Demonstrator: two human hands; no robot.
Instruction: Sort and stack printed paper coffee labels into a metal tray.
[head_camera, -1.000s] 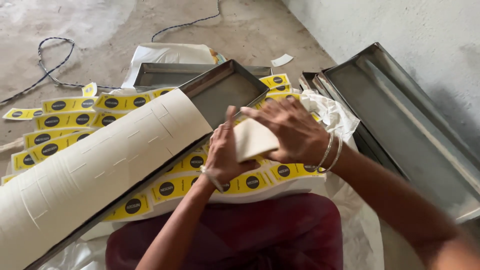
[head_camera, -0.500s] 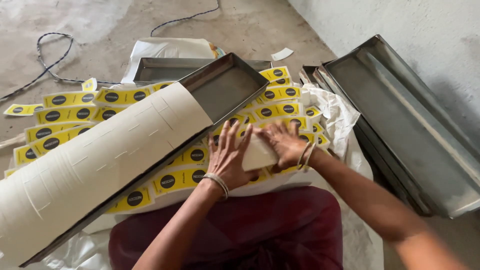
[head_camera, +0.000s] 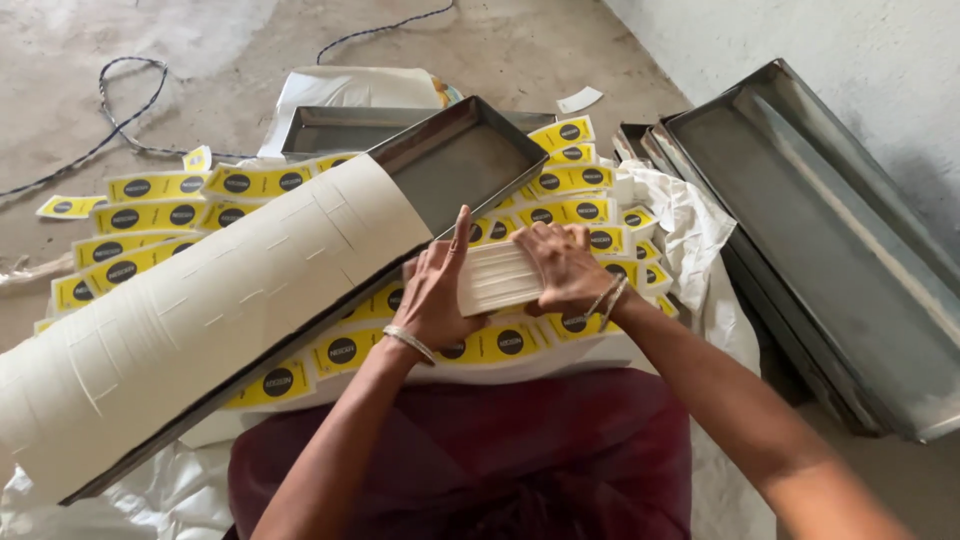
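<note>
Both hands hold a small white block (head_camera: 497, 277) scored with parallel lines, just above my lap. My left hand (head_camera: 440, 295) grips its left end, fingers pointing up. My right hand (head_camera: 566, 268) covers its right end, with bangles on the wrist. Under the hands lie rows of flat yellow boxes with a black oval mark (head_camera: 560, 180). A long metal tray (head_camera: 455, 160) runs diagonally from lower left to centre; a large white scored slab (head_camera: 200, 310) fills most of it, and its far end is bare.
More yellow boxes (head_camera: 150, 215) lie at the left on the concrete floor. Stacked empty metal trays (head_camera: 820, 220) lean by the wall at right, another tray (head_camera: 340, 130) lies behind. A black cable (head_camera: 120, 110) loops at far left. White sacking (head_camera: 690, 220) covers the ground.
Both hands with the white block have dropped lower and nearer to my lap. The right hand has slid from the top of the block to its right end.
</note>
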